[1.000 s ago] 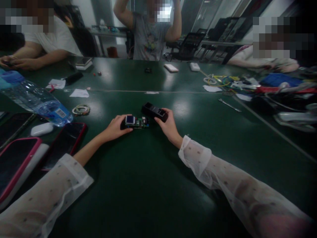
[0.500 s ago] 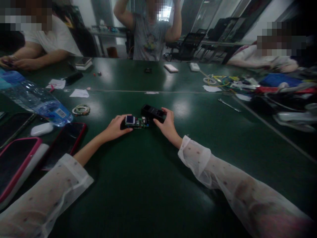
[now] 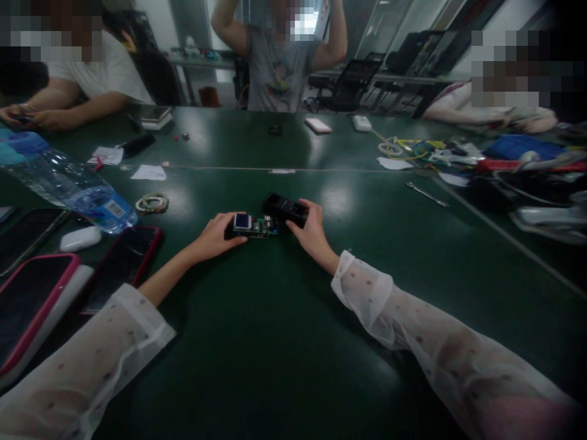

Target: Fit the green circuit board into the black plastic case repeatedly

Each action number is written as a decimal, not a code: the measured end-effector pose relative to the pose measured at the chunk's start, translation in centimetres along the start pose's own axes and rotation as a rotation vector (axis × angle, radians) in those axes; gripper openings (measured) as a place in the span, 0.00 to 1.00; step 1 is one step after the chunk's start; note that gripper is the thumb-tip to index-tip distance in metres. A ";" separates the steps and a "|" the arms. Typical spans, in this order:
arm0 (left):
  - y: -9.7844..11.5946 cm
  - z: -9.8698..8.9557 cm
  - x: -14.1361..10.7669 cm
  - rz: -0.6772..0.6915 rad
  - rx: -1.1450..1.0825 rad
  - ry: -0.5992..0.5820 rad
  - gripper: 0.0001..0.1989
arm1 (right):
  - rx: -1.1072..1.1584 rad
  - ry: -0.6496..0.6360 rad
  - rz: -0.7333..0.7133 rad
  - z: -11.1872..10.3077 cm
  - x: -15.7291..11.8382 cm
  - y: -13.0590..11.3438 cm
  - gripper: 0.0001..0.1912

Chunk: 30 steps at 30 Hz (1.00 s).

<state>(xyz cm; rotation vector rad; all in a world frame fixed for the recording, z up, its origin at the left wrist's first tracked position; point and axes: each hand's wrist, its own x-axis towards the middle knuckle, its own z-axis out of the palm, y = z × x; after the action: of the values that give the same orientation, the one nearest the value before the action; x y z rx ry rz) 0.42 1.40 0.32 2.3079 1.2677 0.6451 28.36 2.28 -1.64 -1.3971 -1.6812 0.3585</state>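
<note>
My left hand is closed on the left end of a small green circuit board that carries a little square screen. A black backing seems to lie under the board at that end. My right hand grips the right end of a black plastic casing with rectangular openings in its face. The casing lies just behind and to the right of the board, tilted slightly. Whether the two parts touch, I cannot tell. Both are at or close to the dark green tabletop.
On the left lie a water bottle, a red-edged phone, a pink-edged phone, a white case and a bracelet. A wrench and tangled cables lie to the right. Three people sit or stand opposite.
Both hands keep their holds, and the board and casing stay nearly where they were. The whole view has shifted very slightly. The person opposite has moved their raised arm a little.
</note>
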 end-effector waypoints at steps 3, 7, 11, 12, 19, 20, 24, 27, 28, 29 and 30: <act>0.0 0.0 0.0 0.003 -0.001 -0.003 0.31 | 0.017 0.003 -0.006 0.0 0.0 0.0 0.30; 0.0 0.0 0.0 0.001 0.000 -0.008 0.31 | 0.031 -0.009 -0.005 -0.1 -0.1 0.2 0.30; 0.1 0.0 0.0 -0.009 0.010 -0.006 0.31 | 0.022 -0.028 -0.021 -0.1 0.0 0.3 0.28; 0.1 0.0 0.0 -0.009 0.010 -0.006 0.31 | 0.017 -0.030 -0.025 0.0 0.1 0.3 0.28; 0.0 0.1 0.1 0.017 0.032 0.005 0.31 | -0.005 -0.026 -0.042 0.2 0.1 0.2 0.27; 0.0 0.0 0.1 0.022 0.032 0.005 0.30 | 0.003 -0.031 -0.038 0.2 0.1 0.2 0.27; 0.2 -0.1 0.0 0.016 0.027 -0.006 0.30 | 0.055 -0.014 -0.020 0.0 0.0 0.0 0.26; 0.3 -0.1 0.0 0.005 0.024 -0.012 0.31 | 0.111 0.024 -0.036 -0.3 -0.2 -0.5 0.27; 0.2 -0.1 0.0 0.008 0.022 -0.012 0.31 | 0.129 0.033 -0.051 -0.4 -0.3 -0.8 0.28; 0.2 -0.1 0.0 0.011 0.022 -0.009 0.31 | 0.143 0.036 -0.074 -0.5 -0.4 -1.2 0.28; 0.1 0.0 0.0 0.015 0.022 -0.005 0.31 | 0.153 0.033 -0.103 -0.6 -0.6 -1.6 0.29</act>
<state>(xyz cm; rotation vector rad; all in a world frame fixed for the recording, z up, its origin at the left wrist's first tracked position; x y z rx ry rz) 0.47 1.35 0.41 2.3367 1.2626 0.6330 27.82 1.05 -0.47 -1.1937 -1.6560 0.3952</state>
